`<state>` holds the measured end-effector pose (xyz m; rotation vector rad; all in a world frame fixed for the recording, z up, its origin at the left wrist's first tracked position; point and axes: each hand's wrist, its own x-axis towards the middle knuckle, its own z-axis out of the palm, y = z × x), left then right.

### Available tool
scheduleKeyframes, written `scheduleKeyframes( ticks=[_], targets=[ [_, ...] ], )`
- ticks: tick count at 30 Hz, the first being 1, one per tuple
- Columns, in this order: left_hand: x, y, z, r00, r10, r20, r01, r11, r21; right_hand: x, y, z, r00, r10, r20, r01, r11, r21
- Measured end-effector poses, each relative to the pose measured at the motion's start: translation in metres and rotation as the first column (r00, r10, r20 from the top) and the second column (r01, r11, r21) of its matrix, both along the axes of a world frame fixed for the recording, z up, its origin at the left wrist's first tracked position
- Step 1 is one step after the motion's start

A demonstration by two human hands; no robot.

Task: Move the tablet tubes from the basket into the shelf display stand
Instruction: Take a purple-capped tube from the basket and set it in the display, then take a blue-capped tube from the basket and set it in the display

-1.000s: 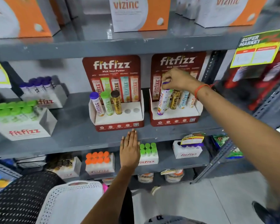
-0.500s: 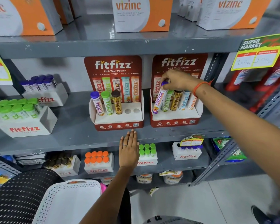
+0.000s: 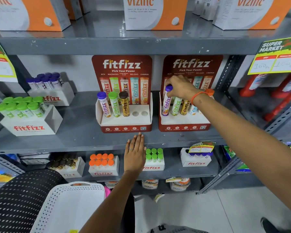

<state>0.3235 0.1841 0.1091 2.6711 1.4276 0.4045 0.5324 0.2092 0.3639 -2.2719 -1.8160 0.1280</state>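
Note:
Two red fitfizz display stands sit on the middle shelf. The left stand (image 3: 124, 122) holds three upright tubes, purple, green and brown capped, with two holes free. In the right stand (image 3: 183, 123) my right hand (image 3: 180, 87) grips the cap end of a purple-capped tube (image 3: 166, 105) that stands in the leftmost hole, beside green, gold and blue tubes. My left hand (image 3: 135, 153) lies flat with fingers together on the shelf's front edge, holding nothing. The white perforated basket (image 3: 71, 204) is at the bottom left; its contents are hidden.
White fitfizz boxes with green-capped tubes (image 3: 23, 113) and purple-capped tubes (image 3: 47, 88) stand at the left of the same shelf. Orange vizinc boxes (image 3: 151, 12) fill the shelf above. Boxes of orange-capped tubes (image 3: 102, 163) and green-capped tubes (image 3: 154, 158) sit on the shelf below.
My right hand has moved the purple-capped tube leftward and stood it in the right stand's leftmost hole. The left hand has stayed on the shelf edge.

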Motion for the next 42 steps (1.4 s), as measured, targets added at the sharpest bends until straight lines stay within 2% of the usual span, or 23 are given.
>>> scheduleKeyframes(
  ticks=[10, 31, 36, 42],
  targets=[
    [-0.001, -0.001, 0.003, 0.998, 0.002, -0.069, -0.002, 1.0, -0.002, 0.002, -0.001, 0.002, 0.999, 0.035, 0.001, -0.035, 0.999, -0.004],
    [0.001, -0.002, 0.002, 0.995, 0.028, -0.097, -0.028, 1.0, 0.005, 0.004, -0.001, 0.007, 0.999, 0.018, 0.047, -0.016, 0.999, -0.05],
    [0.001, -0.003, 0.001, 0.993, 0.029, -0.115, -0.03, 1.0, -0.003, -0.002, -0.001, 0.001, 0.999, 0.024, 0.04, -0.019, 0.994, -0.11],
    [0.002, -0.003, 0.004, 0.989, 0.019, -0.147, -0.019, 1.0, -0.001, -0.01, -0.007, -0.007, 0.994, -0.002, 0.111, 0.018, 0.988, -0.151]
  ],
)
